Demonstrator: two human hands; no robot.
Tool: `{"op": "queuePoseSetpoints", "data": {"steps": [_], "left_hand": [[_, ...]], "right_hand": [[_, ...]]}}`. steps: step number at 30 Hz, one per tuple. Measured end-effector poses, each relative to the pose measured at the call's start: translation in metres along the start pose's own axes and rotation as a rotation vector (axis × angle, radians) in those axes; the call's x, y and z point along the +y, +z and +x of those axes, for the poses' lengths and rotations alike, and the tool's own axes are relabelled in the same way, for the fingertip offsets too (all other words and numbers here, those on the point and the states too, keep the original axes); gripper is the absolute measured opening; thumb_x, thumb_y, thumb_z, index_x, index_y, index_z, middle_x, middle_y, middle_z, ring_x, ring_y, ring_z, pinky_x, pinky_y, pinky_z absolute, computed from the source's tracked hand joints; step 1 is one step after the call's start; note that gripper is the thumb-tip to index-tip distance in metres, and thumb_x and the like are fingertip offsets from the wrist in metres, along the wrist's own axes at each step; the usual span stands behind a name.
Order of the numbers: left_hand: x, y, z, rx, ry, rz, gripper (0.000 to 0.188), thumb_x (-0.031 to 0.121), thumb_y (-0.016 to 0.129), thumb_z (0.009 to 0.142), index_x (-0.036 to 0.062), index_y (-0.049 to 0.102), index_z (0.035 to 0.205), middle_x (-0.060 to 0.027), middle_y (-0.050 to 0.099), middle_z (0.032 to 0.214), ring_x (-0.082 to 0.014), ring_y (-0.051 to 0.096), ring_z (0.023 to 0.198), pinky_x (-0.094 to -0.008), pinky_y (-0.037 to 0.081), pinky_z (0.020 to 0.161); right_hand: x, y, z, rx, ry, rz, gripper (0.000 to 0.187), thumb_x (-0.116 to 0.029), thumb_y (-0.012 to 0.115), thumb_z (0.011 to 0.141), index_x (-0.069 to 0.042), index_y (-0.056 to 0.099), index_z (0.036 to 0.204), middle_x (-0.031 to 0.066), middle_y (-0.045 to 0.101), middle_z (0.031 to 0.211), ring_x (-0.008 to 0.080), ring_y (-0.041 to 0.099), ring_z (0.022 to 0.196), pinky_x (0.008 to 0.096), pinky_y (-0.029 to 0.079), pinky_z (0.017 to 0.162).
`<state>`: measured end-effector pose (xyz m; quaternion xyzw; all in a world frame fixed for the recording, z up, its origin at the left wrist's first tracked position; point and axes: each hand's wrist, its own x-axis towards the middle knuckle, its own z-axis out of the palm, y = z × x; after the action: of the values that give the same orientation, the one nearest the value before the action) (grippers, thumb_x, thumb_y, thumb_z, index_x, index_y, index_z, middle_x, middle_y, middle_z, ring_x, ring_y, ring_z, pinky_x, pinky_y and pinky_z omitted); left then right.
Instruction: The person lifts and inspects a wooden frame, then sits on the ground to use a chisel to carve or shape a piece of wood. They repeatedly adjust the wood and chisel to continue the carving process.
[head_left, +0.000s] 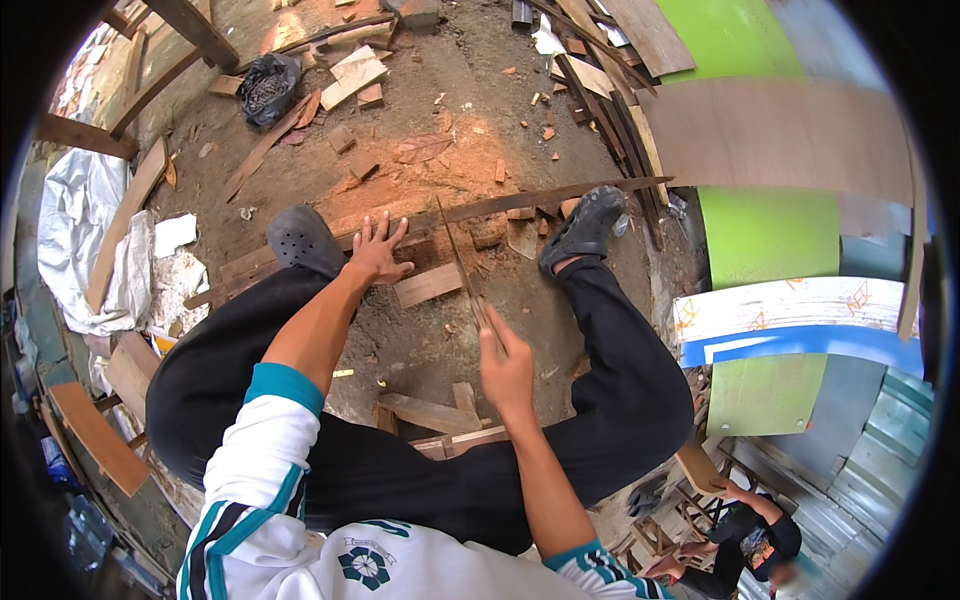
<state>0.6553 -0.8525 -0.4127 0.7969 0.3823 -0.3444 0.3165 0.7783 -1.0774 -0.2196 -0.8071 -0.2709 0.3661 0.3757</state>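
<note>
My right hand [507, 362] is closed round the handle of a handsaw [460, 248], whose narrow blade points away from me and crosses a long dark wooden strip [550, 198]. To the left of the blade, my left hand [376, 254] rests on the wood with its fingers spread. The strip runs slantwise between my feet, and dark clogs [303, 241] touch or stand close to it on both sides. Just below the strip lies a short light wood block [428, 286]. Whether the teeth have cut into the strip, I cannot tell.
Orange sawdust [455, 150] and wood offcuts [356, 74] cover the dirt ground ahead. A black plastic bag [269, 90] sits at the far left, white sheeting [80, 240] nearer. Painted panels [770, 230] line the right; another person [745, 535] handles wood at lower right.
</note>
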Motion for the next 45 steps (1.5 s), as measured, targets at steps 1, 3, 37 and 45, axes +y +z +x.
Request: {"op": "queuePoseSetpoints", "data": {"steps": [1,3,37,45], "left_hand": [[0.004,-0.001,0.001,-0.008,0.012,0.003,0.095,0.064,0.055,0.093,0.0352,-0.003,0.162,-0.009,-0.009,0.169,-0.0421,-0.008,0.154,-0.0565,0.011,0.123],[0.0,-0.002,0.003,-0.026,0.009,-0.002,0.094,0.064,0.055,0.093,0.0354,-0.003,0.162,-0.009,-0.009,0.169,-0.0423,-0.008,0.154,-0.0567,0.011,0.123],[0.001,-0.001,0.005,-0.019,0.019,-0.003,0.096,0.066,0.056,0.092,0.036,-0.004,0.162,-0.0087,-0.011,0.169,-0.0426,-0.009,0.153,-0.0574,0.01,0.123],[-0.004,-0.009,0.004,-0.071,0.029,-0.008,0.098,0.065,0.056,0.092,0.0352,-0.006,0.162,-0.0087,-0.012,0.169,-0.0422,-0.01,0.153,-0.0564,0.011,0.123]], "right_hand": [[0.006,0.011,0.031,0.009,-0.003,0.003,0.041,-0.014,0.055,0.099,0.006,0.058,0.134,0.0266,0.064,0.129,0.0334,0.063,0.122,0.0365,0.045,0.104],[0.007,0.02,0.041,-0.001,-0.008,-0.018,0.042,-0.015,0.055,0.099,0.006,0.058,0.135,0.026,0.064,0.13,0.0339,0.062,0.124,0.0364,0.045,0.105],[-0.004,0.033,0.066,-0.054,-0.019,-0.114,0.046,-0.02,0.052,0.098,0.004,0.057,0.136,0.0291,0.063,0.127,0.0436,0.06,0.121,0.0438,0.048,0.101],[-0.009,0.018,0.043,-0.049,0.034,-0.083,0.044,-0.016,0.053,0.098,0.003,0.058,0.136,0.0279,0.064,0.127,0.0371,0.06,0.124,0.039,0.046,0.105]]}}
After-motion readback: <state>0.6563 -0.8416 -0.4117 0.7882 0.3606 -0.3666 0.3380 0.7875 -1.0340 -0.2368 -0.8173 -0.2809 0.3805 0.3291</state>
